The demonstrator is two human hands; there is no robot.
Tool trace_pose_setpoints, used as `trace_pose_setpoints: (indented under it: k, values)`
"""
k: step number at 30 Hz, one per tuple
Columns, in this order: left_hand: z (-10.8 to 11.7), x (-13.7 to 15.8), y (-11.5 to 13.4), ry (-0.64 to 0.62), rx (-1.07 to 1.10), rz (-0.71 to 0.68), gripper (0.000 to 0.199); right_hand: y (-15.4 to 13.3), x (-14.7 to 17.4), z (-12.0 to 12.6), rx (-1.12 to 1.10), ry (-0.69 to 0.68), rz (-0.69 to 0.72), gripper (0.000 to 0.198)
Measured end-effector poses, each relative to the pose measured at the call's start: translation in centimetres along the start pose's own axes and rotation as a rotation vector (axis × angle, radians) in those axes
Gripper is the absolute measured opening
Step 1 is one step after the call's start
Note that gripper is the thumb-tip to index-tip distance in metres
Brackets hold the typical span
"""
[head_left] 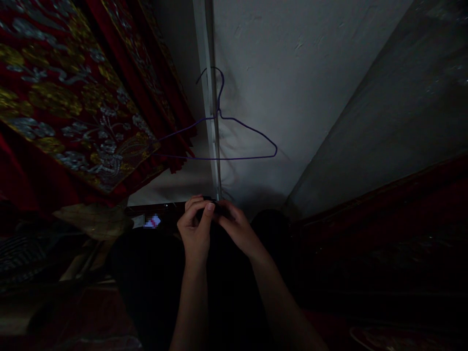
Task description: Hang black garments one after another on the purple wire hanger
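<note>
Low in the centre of the head view, my left hand and my right hand meet in front of my dark-clothed legs. Both are closed, fingers curled, around a small black object; its kind is too dark to make out. My left thumb lies along its near side. Just beyond my fingers, a purple wire clothes hanger hangs or leans against a narrow pale strip on the wall. The hanger's left end reaches an embroidered red cloth.
A pale wall rises ahead, with a darker slanting surface at its right. Red fabric with gold and silver embroidery fills the upper left. Below it sits a light-coloured bundle. Dark red cloth runs along the right side. The light is dim.
</note>
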State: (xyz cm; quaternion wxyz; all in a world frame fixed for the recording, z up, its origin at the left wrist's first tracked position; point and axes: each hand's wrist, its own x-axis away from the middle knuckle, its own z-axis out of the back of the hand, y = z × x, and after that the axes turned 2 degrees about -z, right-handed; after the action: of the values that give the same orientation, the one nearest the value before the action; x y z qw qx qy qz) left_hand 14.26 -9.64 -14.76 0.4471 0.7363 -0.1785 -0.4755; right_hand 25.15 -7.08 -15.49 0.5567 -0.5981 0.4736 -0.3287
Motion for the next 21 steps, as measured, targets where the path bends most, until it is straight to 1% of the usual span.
trace_pose_setpoints:
  k: [2,4,7,9,10,11,13,14,15,16,17,18,19,20,21]
  values:
    - [-0.4,0.3,0.5,-0.062,-0.016,-0.01,0.01,0.1,0.1,-0.1,-0.034,-0.126,0.005,0.024]
    - [-0.7,0.4,1.0,-0.144,-0.067,-0.02,0.009,0.3,0.0,-0.2,-0.025,-0.199,-0.003,0.024]
    - [-0.7,-0.5,1.6,-0.286,-0.138,-0.018,0.011,0.6,-0.7,0.0,0.071,-0.19,-0.02,0.017]
    - [-0.3,-1.8,1.4,-0.424,-0.076,0.038,0.024,0.0,-1.5,0.7,0.158,-0.21,-0.01,0.012]
    - [0.0,-2.4,1.0,-0.509,-0.022,0.089,0.032,-0.7,-1.9,1.2,0.194,-0.251,-0.01,0.01]
    - [0.3,-3.1,0.5,-0.592,0.026,0.146,0.041,-1.8,-2.3,1.9,0.221,-0.319,-0.021,0.009]
    - [1.0,-4.1,-1.0,-0.729,0.061,0.26,0.054,-4.4,-3.0,3.5,0.253,-0.498,-0.081,0.014]
    - [1.3,-4.5,-1.8,-0.777,0.047,0.303,0.057,-6.0,-3.3,4.5,0.269,-0.609,-0.125,0.015]
    - [1.7,-4.7,-2.5,-0.822,0.02,0.338,0.058,-7.6,-3.7,5.4,0.291,-0.667,-0.163,0.015]
    - [2.1,-4.8,-3.2,-0.865,-0.014,0.369,0.057,-9.0,-4.2,6.3,0.323,-0.67,-0.172,0.015]
    - [2.5,-5.0,-3.7,-0.921,-0.053,0.397,0.055,-10.3,-4.8,7.2,0.369,-0.616,-0.14,0.012]
    - [2.9,-5.2,-4.0,-0.978,-0.094,0.418,0.053,-11.4,-5.6,7.8,0.418,-0.504,-0.068,0.008]
    - [3.4,-5.4,-4.2,-1.015,-0.14,0.429,0.05,-12.1,-6.4,8.3,0.465,-0.363,0.036,0.004]
    - [3.8,-5.8,-4.2,-1.021,-0.188,0.434,0.046,-12.4,-7.4,8.5,0.502,-0.211,0.151,0.006]
    - [4.3,-6.2,-3.9,-0.986,-0.236,0.431,0.042,-12.3,-8.4,8.5,0.52,-0.073,0.258,0.012]
